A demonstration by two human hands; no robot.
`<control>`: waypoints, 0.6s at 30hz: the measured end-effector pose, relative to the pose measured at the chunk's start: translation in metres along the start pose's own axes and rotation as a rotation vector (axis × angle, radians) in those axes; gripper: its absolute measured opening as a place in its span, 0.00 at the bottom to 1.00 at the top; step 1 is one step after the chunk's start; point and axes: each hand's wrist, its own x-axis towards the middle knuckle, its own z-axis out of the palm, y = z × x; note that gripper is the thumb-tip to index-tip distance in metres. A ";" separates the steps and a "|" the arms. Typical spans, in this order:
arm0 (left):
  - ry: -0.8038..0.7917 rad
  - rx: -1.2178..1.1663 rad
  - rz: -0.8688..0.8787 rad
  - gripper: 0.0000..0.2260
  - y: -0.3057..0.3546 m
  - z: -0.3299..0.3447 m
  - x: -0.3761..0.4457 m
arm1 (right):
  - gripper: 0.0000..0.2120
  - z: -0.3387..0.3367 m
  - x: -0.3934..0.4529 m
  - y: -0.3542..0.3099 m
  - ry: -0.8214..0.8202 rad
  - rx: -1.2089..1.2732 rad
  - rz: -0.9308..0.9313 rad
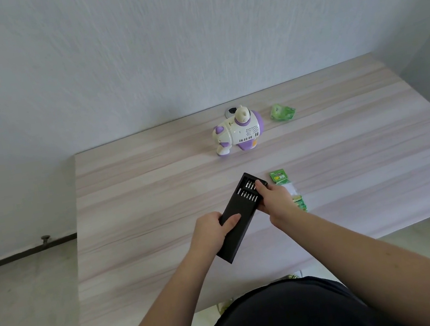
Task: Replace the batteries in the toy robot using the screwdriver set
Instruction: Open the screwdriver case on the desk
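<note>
I log a matte black oblong screwdriver case (pixel 238 222), silver bits exposed: left hand (pixel 213 231) grips the sleeve, right hand (pixel 276 199) pinches the tray; glossy green battery pack (pixel 280 176) beside right fingers.

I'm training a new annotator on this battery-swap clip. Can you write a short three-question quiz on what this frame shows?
1. True or false: the toy robot is held in one hand.
2. What does the left hand hold?
A. the sleeve of the screwdriver set
B. the battery pack
C. the crumpled green wrapper
3. Fill in: the right hand has its grip on the set's pulled-out ____ of bits.

Key:
1. False; it lies on the table, apart from both hands.
2. A
3. tray
</note>
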 end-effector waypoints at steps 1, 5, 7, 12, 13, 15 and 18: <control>0.002 -0.001 0.005 0.23 0.000 -0.001 -0.001 | 0.07 0.000 0.000 0.000 0.000 0.001 -0.002; -0.006 0.018 0.018 0.22 0.000 -0.004 -0.002 | 0.07 0.000 0.002 0.001 -0.004 0.024 -0.008; -0.016 0.034 0.023 0.20 0.000 -0.004 -0.004 | 0.07 -0.001 0.005 0.000 0.010 0.045 -0.014; -0.089 0.145 0.060 0.19 -0.020 -0.005 -0.012 | 0.10 -0.027 0.023 -0.022 0.056 0.121 -0.082; -0.095 0.155 0.065 0.19 -0.024 -0.005 -0.014 | 0.10 -0.033 0.026 -0.025 0.055 0.103 -0.085; -0.089 0.147 0.059 0.19 -0.030 -0.004 -0.016 | 0.11 -0.040 0.030 -0.025 0.053 0.086 -0.085; -0.059 0.110 0.045 0.19 -0.034 -0.003 -0.017 | 0.10 -0.041 0.030 -0.018 0.030 0.093 -0.077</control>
